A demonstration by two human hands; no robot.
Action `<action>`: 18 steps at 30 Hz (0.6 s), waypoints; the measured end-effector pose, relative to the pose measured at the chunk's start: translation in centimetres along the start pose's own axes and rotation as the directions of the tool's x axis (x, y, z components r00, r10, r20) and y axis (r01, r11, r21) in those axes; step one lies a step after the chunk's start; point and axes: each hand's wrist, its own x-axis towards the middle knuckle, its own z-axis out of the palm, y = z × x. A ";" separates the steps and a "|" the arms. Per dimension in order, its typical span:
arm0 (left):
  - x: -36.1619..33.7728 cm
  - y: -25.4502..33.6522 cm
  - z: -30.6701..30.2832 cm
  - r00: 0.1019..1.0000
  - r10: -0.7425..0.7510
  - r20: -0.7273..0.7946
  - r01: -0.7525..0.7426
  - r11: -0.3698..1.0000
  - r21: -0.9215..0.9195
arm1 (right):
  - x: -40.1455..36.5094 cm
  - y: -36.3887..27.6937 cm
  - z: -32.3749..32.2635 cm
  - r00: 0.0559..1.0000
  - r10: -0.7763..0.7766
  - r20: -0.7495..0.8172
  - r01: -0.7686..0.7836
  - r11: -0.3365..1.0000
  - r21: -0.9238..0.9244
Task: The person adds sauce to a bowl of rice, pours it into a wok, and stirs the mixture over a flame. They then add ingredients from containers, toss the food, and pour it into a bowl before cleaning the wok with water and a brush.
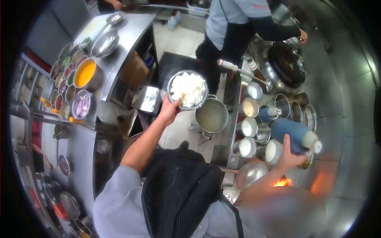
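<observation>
My left hand (170, 110) grips the rim of a metal bowl (171, 99) heaped with white clumped food that looks like cooked rice (188, 88). Beneath and beside the bowl stands a large pot (211, 116) of cloudy liquid. On the other side, my right hand (291, 154) is closed around a large bluish bottle (289, 130), which lies tilted with its pale neck toward the right. Seasoning tins (247, 147) with white contents sit near the bottle. Just below my right forearm a flame (282, 182) burns, and a perforated strainer (252, 175) lies close by.
A co-worker (232, 29) in a dark apron reaches over a wok (286, 63) at the upper right. A ladle (254, 75) rests across the tins. At left, a steel counter (133, 29) carries several ingredient bowls and a pot of orange liquid (85, 74). A blurred patch covers the lower right.
</observation>
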 end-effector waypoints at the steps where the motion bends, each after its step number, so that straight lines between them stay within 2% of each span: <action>1: -0.2 0.1 -0.1 1.000 0.006 -0.006 -0.006 1.000 -0.008 | 0.6 -1.2 0.1 1.000 -0.017 0.009 0.017 1.000 0.005; 2: -0.5 0.3 -0.4 1.000 0.013 -0.014 -0.014 1.000 -0.017 | 0.8 -3.0 0.5 0.990 -0.055 0.129 0.023 0.970 0.241; 3: -0.7 0.5 -0.8 0.999 0.023 -0.022 -0.024 0.999 -0.036 | 0.8 -4.7 1.0 0.964 -0.118 0.239 -0.006 0.887 0.462; 5: -1.3 1.0 -1.8 0.997 0.048 -0.053 -0.049 0.998 -0.031 | 0.0 -7.5 2.6 0.885 -0.158 0.438 -0.134 0.815 0.564; 7: -1.6 1.1 -3.1 0.991 0.095 -0.091 -0.098 0.995 -0.028 | -1.1 -8.9 4.8 0.668 -0.143 0.730 -0.354 0.802 0.481; 9: -1.8 0.7 -4.6 0.980 0.144 -0.140 -0.150 0.988 -0.030 | -4.0 -5.0 8.0 0.411 -0.041 0.911 -0.367 0.907 0.206; 11: -1.8 0.3 -6.8 0.956 0.229 -0.184 -0.225 0.973 0.043 | -7.6 -7.9 12.8 0.201 -0.059 0.978 -0.393 0.910 0.136; 12: -1.6 -0.2 -8.4 0.934 0.288 -0.210 -0.262 0.955 0.142 | -10.0 -8.0 14.8 0.136 -0.076 0.988 -0.413 0.902 0.127; 13: -2.0 -0.1 -9.3 0.924 0.298 -0.241 -0.274 0.953 0.127 | -12.2 -7.6 16.8 0.071 -0.092 0.993 -0.436 0.893 0.114; 14: -2.6 -0.1 -10.2 0.899 0.341 -0.275 -0.291 0.934 0.207 | -14.0 -7.3 18.5 0.042 -0.113 0.993 -0.427 0.896 0.120; 16: -3.4 -0.5 -12.6 0.871 0.377 -0.315 -0.277 0.906 0.319 | -17.0 -6.9 21.1 -0.202 -0.064 0.977 -0.408 0.913 -0.025; 18: -3.7 -1.3 -15.5 0.851 0.389 -0.352 -0.253 0.892 0.376 | -19.0 -7.2 22.9 -0.273 -0.062 0.960 -0.401 0.915 -0.055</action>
